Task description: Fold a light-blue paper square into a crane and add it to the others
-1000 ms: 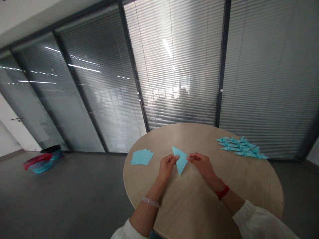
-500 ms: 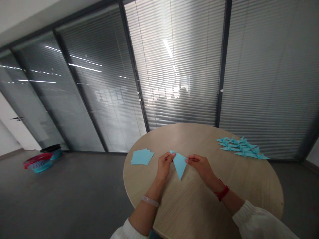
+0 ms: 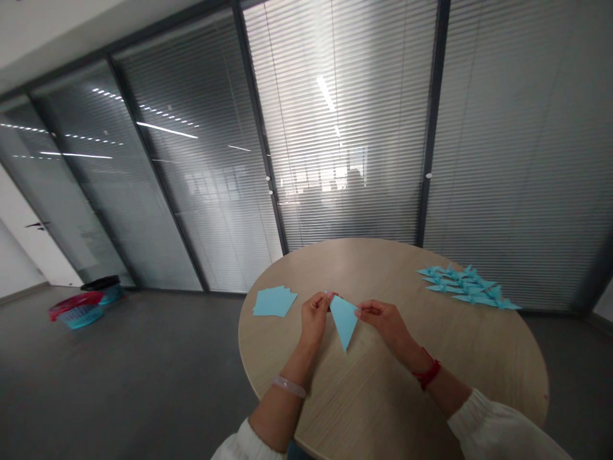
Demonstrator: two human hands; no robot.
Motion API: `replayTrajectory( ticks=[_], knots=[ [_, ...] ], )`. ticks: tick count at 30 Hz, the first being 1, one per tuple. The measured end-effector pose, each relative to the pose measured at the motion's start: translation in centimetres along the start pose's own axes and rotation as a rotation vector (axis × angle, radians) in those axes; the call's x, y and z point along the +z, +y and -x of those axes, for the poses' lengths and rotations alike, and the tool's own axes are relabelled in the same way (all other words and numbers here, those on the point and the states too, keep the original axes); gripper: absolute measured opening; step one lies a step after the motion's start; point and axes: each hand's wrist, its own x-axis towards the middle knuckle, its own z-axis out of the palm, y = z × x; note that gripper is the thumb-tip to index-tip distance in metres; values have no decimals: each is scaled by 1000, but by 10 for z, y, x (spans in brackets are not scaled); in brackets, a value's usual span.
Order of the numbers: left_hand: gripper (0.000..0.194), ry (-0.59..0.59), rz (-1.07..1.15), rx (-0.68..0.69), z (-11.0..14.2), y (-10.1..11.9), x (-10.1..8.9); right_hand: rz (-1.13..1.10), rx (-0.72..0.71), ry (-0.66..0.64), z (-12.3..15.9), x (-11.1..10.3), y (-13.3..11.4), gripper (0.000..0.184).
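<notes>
Round wooden table (image 3: 479, 358) with folded blue paper cranes (image 3: 467, 286) at far right and a stack of blue paper squares (image 3: 274, 301) at left. Near centre, a light, soft blue paper triangle (image 3: 343, 321) hangs point-down, pinched at one upper corner by the left hand (image 3: 315, 317) and the other by the right hand (image 3: 385, 322). Thin sheet: best held at corners.

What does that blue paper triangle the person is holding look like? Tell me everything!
The light blue paper triangle looks thin and flat, with three sharp corners and one point aimed down. The left hand pinches its top left corner and the right hand holds its top right corner, up over the round wooden table. I cannot tell how many layers it has.
</notes>
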Motion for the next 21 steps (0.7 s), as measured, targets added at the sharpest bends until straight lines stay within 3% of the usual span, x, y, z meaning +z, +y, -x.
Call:
replayTrajectory(
  ticks=[5,14,21],
  knots=[
    [40,-34,65,-42,0,-1,-1,-12,23,4,0,0,-1,32],
    [47,16,36,-49,3,4,-2,-9,52,-13,-1,1,0,29],
    [48,-280,-69,-130,2,-12,5,-62,22,125,-1,-4,-3,33]
  ],
)
